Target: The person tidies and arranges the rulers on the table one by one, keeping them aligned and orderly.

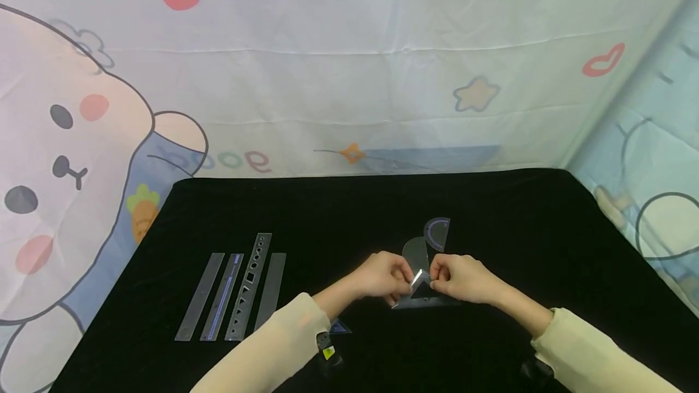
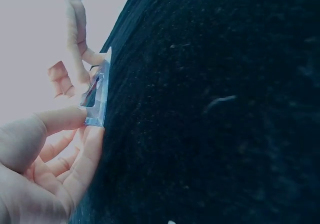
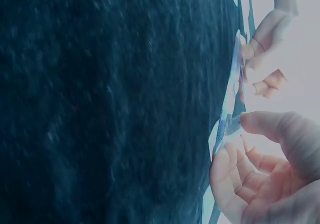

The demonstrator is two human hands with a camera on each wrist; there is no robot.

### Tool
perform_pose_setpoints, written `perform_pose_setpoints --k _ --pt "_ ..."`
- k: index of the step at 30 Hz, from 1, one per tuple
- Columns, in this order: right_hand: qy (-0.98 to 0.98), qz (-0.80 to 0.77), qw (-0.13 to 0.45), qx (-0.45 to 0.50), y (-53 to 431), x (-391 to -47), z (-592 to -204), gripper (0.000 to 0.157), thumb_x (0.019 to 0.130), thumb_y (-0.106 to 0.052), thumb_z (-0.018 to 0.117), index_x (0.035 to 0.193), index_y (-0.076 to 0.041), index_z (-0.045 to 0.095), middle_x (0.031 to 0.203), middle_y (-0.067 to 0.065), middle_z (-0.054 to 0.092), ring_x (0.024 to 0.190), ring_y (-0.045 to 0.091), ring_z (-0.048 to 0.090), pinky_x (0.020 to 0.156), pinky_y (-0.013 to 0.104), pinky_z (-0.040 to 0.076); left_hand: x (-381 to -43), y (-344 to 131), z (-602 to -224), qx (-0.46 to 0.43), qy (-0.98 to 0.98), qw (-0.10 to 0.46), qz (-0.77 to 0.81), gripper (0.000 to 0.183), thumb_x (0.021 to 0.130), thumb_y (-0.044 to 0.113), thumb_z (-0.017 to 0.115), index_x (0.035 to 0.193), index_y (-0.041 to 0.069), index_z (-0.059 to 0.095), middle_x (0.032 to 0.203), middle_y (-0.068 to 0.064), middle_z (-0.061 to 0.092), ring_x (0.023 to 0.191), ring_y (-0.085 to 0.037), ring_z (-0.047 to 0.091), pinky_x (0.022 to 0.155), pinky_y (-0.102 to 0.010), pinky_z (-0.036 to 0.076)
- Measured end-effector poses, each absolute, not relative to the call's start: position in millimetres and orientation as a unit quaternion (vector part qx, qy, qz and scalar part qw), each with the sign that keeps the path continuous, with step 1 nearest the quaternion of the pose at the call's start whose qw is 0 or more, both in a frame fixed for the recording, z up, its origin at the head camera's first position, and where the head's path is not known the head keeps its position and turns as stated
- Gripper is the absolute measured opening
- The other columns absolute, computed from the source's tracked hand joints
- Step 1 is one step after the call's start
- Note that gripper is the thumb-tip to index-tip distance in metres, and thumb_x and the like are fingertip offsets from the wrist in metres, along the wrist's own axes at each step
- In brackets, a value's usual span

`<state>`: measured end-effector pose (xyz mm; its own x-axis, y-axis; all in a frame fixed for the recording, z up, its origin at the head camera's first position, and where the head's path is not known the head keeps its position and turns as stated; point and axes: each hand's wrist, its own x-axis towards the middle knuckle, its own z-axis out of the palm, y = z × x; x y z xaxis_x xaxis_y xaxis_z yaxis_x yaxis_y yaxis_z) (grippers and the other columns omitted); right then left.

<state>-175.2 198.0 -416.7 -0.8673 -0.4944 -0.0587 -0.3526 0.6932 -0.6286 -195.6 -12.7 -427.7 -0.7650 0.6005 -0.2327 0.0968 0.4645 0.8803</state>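
A clear set square (image 1: 428,302) with a triangular cut-out is held between both hands at the right of the black table. My left hand (image 1: 384,276) pinches its left side between thumb and index finger. Opposite, my right hand (image 1: 463,279) pinches the right side the same way. The wrist views show the set square (image 2: 103,96) nearly edge-on, close over the black cloth. Just beyond the hands lies a clear protractor (image 1: 416,252), partly hidden by the set square and fingers. Another protractor (image 1: 437,234), with purple markings, lies behind it.
To the left, several straight rulers lie side by side: a plain one (image 1: 199,297), a purple-marked one (image 1: 221,297), a stencil ruler (image 1: 255,259) and another plain one (image 1: 275,284). A small purple-marked set square (image 1: 341,327) shows beside the left sleeve. A printed curtain (image 1: 355,77) hangs behind.
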Motion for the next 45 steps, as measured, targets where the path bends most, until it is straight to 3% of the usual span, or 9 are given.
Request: perform_pose_setpoints --k 25,45 --pt "0.910 -0.298 0.091 -0.274 162.3 -154.1 -433.0 0.016 0.077 -0.010 0.068 0.081 -0.016 0.054 0.062 -0.012 0.049 0.048 -0.001 0.043 0.043 0.016 0.039 -174.1 -46.4 -435.8 0.237 0.828 0.273 0.429 0.013 0.076 0.003 0.068 0.081 0.011 0.060 0.062 0.000 0.060 0.050 -0.014 0.061 0.047 -0.028 0.054" --pt "0.903 -0.294 0.081 -0.301 147.1 -152.8 -434.3 0.017 0.076 -0.009 0.069 0.081 -0.015 0.053 0.061 -0.011 0.047 0.049 -0.002 0.042 0.044 0.016 0.038 -164.4 -57.4 -429.9 0.242 0.861 0.233 0.382 0.014 0.075 0.002 0.069 0.082 0.010 0.060 0.058 0.001 0.058 0.048 -0.012 0.059 0.044 -0.022 0.052"
